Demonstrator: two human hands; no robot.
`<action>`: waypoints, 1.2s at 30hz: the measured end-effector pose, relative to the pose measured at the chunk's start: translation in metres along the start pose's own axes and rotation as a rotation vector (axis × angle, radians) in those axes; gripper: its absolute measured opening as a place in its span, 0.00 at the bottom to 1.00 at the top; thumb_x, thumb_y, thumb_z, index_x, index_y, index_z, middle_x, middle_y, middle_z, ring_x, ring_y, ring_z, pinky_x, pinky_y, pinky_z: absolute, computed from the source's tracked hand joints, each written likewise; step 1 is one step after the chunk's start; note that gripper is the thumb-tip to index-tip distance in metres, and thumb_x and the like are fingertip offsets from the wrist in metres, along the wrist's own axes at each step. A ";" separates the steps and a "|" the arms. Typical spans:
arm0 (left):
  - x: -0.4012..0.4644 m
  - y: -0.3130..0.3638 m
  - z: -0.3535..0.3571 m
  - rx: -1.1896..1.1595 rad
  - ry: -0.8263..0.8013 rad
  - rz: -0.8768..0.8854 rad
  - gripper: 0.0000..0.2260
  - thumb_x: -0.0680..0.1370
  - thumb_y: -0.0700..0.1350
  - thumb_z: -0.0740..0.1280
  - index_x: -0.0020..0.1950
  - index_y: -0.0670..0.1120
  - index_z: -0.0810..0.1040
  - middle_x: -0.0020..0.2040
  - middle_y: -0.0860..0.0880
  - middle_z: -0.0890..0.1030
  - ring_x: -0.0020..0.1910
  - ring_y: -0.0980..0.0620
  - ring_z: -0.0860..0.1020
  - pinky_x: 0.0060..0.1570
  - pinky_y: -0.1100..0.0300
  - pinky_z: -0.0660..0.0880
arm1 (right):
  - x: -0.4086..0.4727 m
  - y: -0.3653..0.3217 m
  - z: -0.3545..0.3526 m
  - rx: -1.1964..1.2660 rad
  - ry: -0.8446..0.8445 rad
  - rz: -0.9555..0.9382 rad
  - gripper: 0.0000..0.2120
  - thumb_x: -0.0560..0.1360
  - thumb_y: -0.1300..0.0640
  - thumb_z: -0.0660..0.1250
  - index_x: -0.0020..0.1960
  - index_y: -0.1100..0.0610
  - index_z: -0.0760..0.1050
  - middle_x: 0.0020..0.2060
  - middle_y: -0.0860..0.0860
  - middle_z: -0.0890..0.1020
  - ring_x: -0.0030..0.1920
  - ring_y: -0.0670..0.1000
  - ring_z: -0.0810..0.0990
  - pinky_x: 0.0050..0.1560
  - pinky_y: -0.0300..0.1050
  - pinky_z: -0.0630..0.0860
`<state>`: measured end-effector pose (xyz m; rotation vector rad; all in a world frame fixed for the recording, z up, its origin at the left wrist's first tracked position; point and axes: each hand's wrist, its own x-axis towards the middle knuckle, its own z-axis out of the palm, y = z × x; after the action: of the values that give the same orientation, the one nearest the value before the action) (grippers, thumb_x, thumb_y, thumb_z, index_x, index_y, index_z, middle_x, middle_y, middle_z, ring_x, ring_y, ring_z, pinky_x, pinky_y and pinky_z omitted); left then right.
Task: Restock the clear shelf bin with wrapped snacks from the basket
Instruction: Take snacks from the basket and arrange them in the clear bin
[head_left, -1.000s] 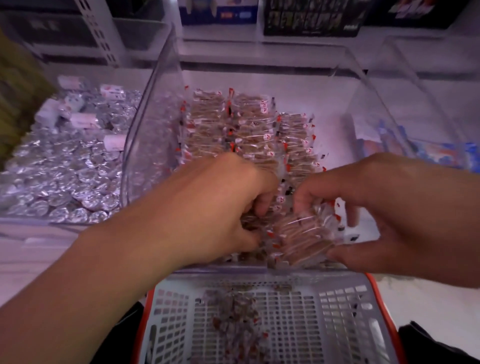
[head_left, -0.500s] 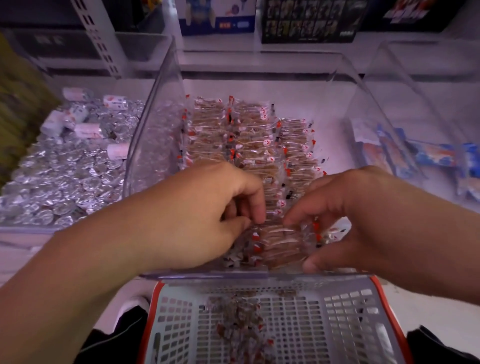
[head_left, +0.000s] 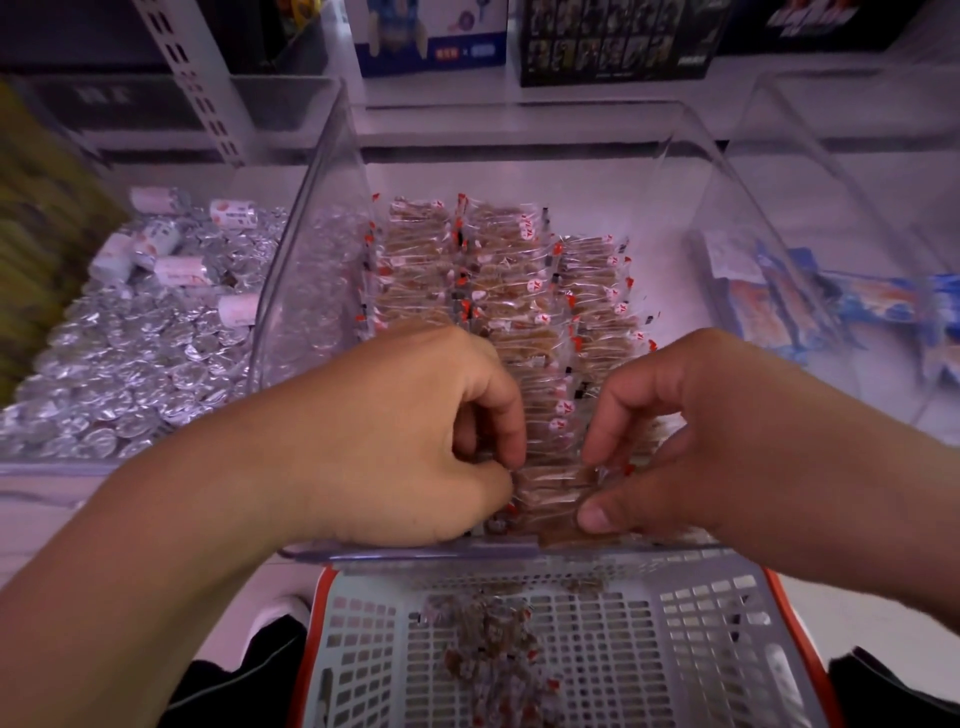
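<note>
Pinching one wrapped snack between them, left hand and right hand grip inside the clear bin.

No text is legible: print on the blue-and-white box, the black box and the clear red-tipped snack wrappers is blurred

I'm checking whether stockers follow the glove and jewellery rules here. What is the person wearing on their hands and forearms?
Nothing shows on either one. The left hand and right hand are bare: no gloves, rings or bandages in view. Both forearms are uncovered up to the frame edge, with no sleeves, watch or wristband visible. The fingernails that show look short and unpainted.
</note>
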<state>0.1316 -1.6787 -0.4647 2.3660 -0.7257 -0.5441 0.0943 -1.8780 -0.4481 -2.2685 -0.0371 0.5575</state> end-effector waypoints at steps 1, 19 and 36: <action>0.000 0.001 0.000 -0.003 0.007 -0.004 0.09 0.62 0.53 0.65 0.36 0.53 0.82 0.39 0.55 0.79 0.34 0.59 0.79 0.33 0.55 0.78 | 0.001 0.000 0.002 0.034 -0.005 0.005 0.14 0.56 0.58 0.85 0.35 0.53 0.81 0.24 0.46 0.81 0.19 0.40 0.73 0.22 0.30 0.68; 0.001 -0.002 0.002 0.024 0.037 0.082 0.07 0.66 0.50 0.81 0.39 0.61 0.86 0.44 0.61 0.79 0.43 0.63 0.78 0.40 0.67 0.71 | 0.008 0.004 0.002 0.124 -0.095 0.090 0.06 0.70 0.61 0.76 0.35 0.61 0.82 0.28 0.57 0.83 0.33 0.58 0.85 0.38 0.55 0.84; 0.001 -0.009 0.003 0.239 0.075 0.055 0.19 0.62 0.63 0.77 0.47 0.62 0.73 0.49 0.63 0.71 0.51 0.63 0.70 0.52 0.55 0.73 | 0.004 0.003 0.006 0.410 -0.150 0.210 0.08 0.78 0.63 0.65 0.42 0.53 0.75 0.33 0.61 0.83 0.32 0.57 0.81 0.34 0.48 0.81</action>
<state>0.1346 -1.6745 -0.4728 2.5616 -0.8603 -0.3596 0.0947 -1.8750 -0.4549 -1.8393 0.2244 0.7685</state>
